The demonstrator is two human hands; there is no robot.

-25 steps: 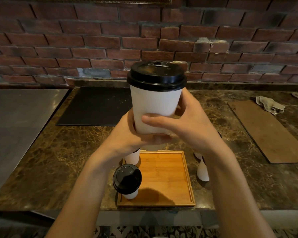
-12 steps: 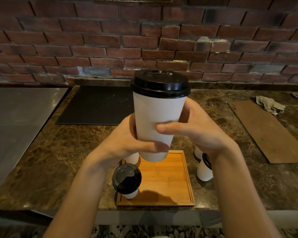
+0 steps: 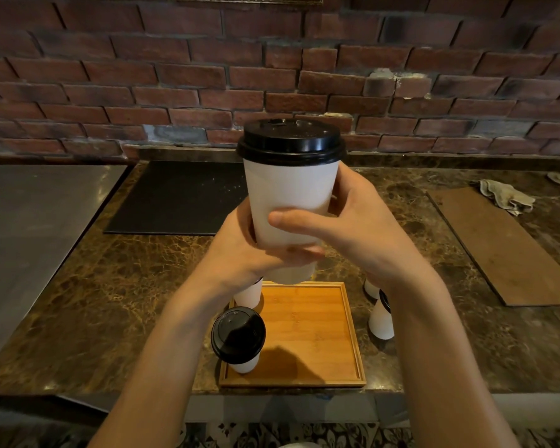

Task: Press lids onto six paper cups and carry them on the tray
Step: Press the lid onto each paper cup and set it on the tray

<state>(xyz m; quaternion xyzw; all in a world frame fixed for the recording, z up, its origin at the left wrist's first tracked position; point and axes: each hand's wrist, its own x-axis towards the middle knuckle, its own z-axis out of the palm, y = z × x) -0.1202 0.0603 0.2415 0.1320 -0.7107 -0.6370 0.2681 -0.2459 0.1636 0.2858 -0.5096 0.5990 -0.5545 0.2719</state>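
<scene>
Brickwork [image 3: 175, 76] fills the whole back, well beyond both hands. Under them runs a brown marble counter [image 3: 110, 286], with a steel top [image 3: 29, 237] off past the left hand and a black mat [image 3: 181, 198] lying beyond it. Out past the right hand there's a long brown board [image 3: 505, 250] flat on the marble. Straight below the hands sits a square wooden tray [image 3: 311, 324] at the counter's near edge.

Main bit: the person has a tall white paper cup [image 3: 288, 189] up in the air over the tray's far edge, upright, black lid [image 3: 291, 142] seated on top. Left hand [image 3: 243, 250] is wrapped round its lower part, and right hand [image 3: 362, 227] grips the other side, thumb across the front.

Below the left wrist a lidded cup [image 3: 238, 337] stands in the tray's near left corner, and another cup [image 3: 249, 294] is at the far left corner, its top hidden. Under the right wrist more cups [image 3: 381, 321] stand on the marble just beside the tray, mostly hidden. A crumpled rag [image 3: 506, 197] lies far out past the right hand.
</scene>
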